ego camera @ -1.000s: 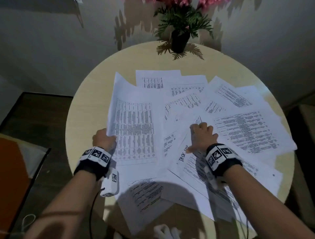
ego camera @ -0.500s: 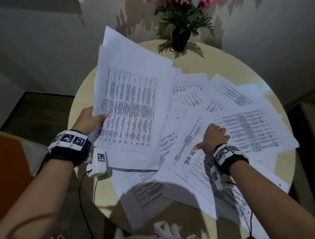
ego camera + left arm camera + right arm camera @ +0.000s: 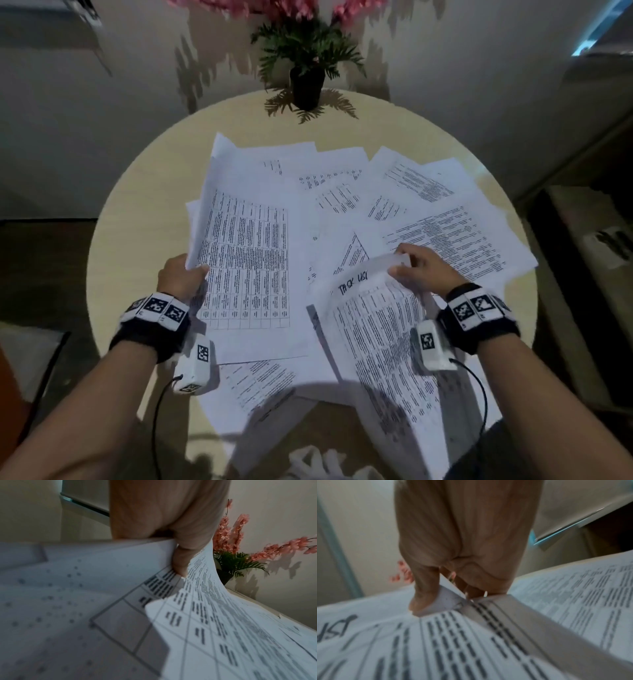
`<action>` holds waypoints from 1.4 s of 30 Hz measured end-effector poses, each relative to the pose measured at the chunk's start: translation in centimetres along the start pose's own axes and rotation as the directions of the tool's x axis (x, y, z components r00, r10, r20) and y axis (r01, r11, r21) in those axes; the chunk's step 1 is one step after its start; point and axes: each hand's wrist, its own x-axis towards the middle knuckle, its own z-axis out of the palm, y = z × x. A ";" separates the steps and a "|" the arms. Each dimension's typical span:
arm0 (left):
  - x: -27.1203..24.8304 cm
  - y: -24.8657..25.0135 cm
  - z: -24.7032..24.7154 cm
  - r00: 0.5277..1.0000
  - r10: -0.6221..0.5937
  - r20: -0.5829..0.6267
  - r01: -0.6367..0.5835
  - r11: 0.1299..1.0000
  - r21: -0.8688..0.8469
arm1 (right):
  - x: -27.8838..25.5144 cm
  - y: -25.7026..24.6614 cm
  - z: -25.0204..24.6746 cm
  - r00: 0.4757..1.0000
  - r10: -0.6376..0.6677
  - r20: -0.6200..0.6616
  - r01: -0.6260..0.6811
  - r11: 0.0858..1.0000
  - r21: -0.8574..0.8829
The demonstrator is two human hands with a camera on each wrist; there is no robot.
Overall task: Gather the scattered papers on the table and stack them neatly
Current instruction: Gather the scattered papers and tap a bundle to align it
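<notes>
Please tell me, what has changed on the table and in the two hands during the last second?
The left hand lifted its sheaf of table-printed papers and has now lowered it again, still gripping. The right hand, earlier pressing flat, now pinches the handwritten-titled sheet and raises its corner. The other papers and the plant stayed.

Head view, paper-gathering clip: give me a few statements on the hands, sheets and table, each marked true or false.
1. The left hand grips the white gridded table sheet by its edge. True.
2. The right hand lies flat and holds nothing. False: it pinches the white sheet with handwritten heading.
3. The dark potted plant with pink flowers stands at the far edge of the round beige table. True.
4. All papers form one neat stack. False: many lie scattered, overlapping.
</notes>
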 end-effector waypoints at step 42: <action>-5.0 3.8 6.9 0.907 0.148 0.394 -0.365 0.743 0.561 | -0.8 -2.8 0.9 0.837 0.083 -0.542 -0.108 0.994 -0.015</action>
